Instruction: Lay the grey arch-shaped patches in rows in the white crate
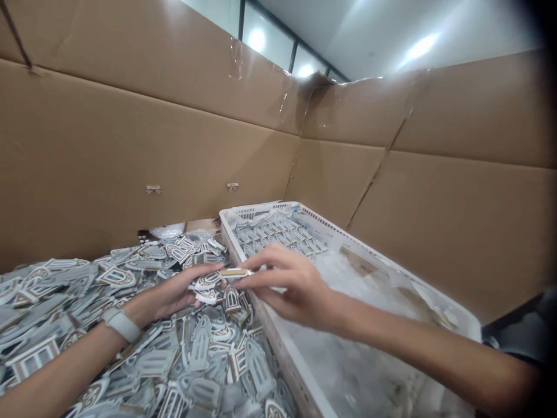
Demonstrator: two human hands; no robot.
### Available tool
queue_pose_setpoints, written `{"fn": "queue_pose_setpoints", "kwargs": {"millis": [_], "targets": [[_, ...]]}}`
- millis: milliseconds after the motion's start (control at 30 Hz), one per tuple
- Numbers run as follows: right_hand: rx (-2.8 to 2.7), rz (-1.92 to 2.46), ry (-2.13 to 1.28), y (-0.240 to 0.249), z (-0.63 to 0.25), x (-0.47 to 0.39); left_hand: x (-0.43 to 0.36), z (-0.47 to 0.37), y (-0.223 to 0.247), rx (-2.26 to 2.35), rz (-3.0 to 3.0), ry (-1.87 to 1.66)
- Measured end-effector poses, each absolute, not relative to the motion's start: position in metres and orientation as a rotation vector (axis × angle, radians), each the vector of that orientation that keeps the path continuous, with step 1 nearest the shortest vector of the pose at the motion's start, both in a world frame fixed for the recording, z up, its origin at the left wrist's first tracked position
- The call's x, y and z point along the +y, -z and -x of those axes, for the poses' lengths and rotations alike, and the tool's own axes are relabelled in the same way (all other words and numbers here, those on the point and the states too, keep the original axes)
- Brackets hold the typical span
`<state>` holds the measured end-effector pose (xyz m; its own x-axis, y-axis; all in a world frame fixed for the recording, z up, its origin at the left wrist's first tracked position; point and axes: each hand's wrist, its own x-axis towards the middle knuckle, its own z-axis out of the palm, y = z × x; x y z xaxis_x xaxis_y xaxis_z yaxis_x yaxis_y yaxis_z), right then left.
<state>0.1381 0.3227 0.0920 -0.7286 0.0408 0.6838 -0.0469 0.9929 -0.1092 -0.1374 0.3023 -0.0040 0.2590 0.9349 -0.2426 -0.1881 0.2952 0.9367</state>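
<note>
By the basket's (231,241) left edge, the right hand (285,281) pinches a piece (235,272) lying long-ways left to right; the left hand (176,290) holds more pieces (207,283).

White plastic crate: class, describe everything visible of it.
The white, rectangular, open-topped plastic crate stands upright with slotted walls and rounded corners. Heaped grey-and-white arched pieces lie against its left wall. Inside, similar pieces lie in rows at the far end, cloudy plastic sheeting nearer. The right hand is over its left rim.
</note>
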Motion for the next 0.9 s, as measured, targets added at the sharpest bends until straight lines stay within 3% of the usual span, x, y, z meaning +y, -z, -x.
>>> {"fn": "queue_pose_setpoints", "kwargs": {"millis": [133,300,567,900], "targets": [[-2.434,0.048,0.169,-0.09,-0.173,0.364,0.301,0.136,0.001,1.02,-0.936,-0.906],[-2.587,0.116,0.357,-0.043,-0.205,0.398,0.303,0.136,0.004,1.051,-0.881,-0.9],[-2.775,-0.087,0.208,0.001,-0.212,0.401,0.302,0.13,-0.005,1.079,-0.824,-0.87],[-2.961,0.037,0.106,-0.006,-0.201,0.386,0.303,0.129,-0.006,1.151,-0.853,-0.847]]}}
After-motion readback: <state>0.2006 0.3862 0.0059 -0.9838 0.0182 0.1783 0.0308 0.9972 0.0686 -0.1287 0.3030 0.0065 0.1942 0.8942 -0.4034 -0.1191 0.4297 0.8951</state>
